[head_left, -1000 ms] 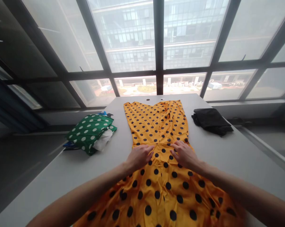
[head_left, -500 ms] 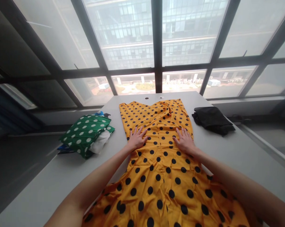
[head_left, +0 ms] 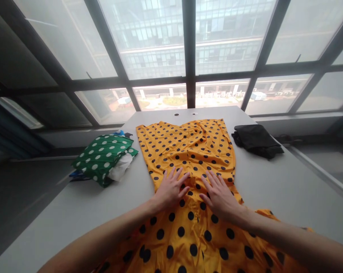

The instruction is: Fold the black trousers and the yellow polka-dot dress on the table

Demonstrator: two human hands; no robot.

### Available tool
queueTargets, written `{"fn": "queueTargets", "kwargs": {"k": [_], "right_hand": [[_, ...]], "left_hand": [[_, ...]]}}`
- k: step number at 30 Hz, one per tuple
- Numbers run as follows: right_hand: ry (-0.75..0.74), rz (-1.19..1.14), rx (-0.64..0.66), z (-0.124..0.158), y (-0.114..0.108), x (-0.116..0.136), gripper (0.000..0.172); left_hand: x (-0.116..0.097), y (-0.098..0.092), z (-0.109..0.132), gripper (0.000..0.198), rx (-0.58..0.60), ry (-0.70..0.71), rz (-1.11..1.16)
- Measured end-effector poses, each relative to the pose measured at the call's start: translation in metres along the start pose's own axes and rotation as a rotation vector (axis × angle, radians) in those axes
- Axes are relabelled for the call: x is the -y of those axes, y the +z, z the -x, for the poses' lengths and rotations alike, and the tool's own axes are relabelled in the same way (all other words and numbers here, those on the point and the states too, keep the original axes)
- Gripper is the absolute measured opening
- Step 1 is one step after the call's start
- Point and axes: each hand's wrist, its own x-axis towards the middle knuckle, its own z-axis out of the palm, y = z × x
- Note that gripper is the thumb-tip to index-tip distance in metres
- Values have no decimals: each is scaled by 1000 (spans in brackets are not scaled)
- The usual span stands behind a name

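Note:
A yellow dress with black polka dots [head_left: 185, 148] lies spread out on the white table, its bodice toward the window and its wide skirt toward me. Flat on the waist, left of the centre seam, rests my left hand [head_left: 171, 189], fingers stretched out. My right hand [head_left: 219, 195] lies on the same part of the dress, right of the seam, also with fingers spread. Neither hand grips the cloth. Small creases run across the waist and below the hands. Part of the skirt is hidden under my forearms and past the lower frame edge.
On the table's left side sits a folded green cloth with white dots [head_left: 104, 157], with white and blue fabric under it. A folded black garment [head_left: 257, 140] lies at the right edge. Behind the white table [head_left: 276, 182] stand tall windows with dark frames [head_left: 190, 57].
Both hands have slid toward me and closer together, from the upper waist to lower on the dress. The bodice looks flatter and wider than before.

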Motion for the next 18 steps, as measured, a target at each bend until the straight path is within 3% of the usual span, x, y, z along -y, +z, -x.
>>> {"fn": "queueTargets", "kwargs": {"k": [4,8,13,18], "right_hand": [[62,-16,85,6,14,0,70],[95,-17,85,-22,20,-16,70],[120,-4,-24,-97,25,-45,66],[217,-102,-77,-194,13,-84,61]], "left_hand": [[2,13,3,67,36,-11,22],[19,18,-27,65,30,-12,38],[58,21,-107,61,-15,-29,31],[97,-1,-218,47,-98,-64,-1]]}}
